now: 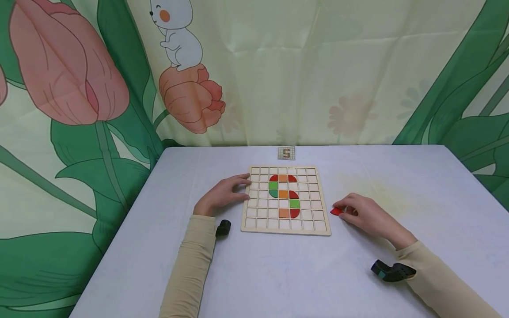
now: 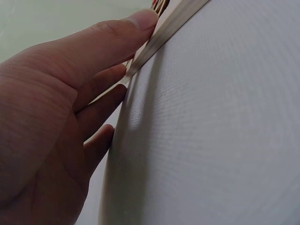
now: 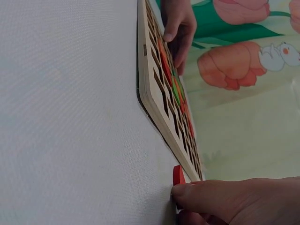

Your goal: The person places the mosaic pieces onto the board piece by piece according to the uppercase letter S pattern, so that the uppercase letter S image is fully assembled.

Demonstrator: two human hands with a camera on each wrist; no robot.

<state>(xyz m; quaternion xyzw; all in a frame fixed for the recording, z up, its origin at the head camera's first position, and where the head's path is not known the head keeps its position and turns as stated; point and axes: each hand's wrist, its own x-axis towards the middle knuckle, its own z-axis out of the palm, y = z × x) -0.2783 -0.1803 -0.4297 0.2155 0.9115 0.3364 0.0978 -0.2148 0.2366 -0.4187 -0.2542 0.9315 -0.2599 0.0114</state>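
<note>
A wooden grid board point(image 1: 263, 224) lies flat on the table, with red, orange and green pieces set in some of its cells in an S-like curve. My left hand point(image 1: 222, 194) touches the board's left edge with its fingers fairly straight; the left wrist view shows the thumb point(image 2: 143, 19) against the wooden rim. To the right of the board, my right hand point(image 1: 367, 214) pinches a red piece point(image 1: 336, 211) between thumb and fingers, just above or on the cloth. In the right wrist view part of that red piece point(image 3: 178, 175) sticks out past the thumb.
Behind the board lies a small card point(image 1: 286, 153) with a grid and a figure on it. A white cloth covers the table point(image 1: 294, 278). A printed curtain point(image 1: 278, 88) hangs along the far edge. Dark wrist cameras point(image 1: 393, 270) are on both forearms.
</note>
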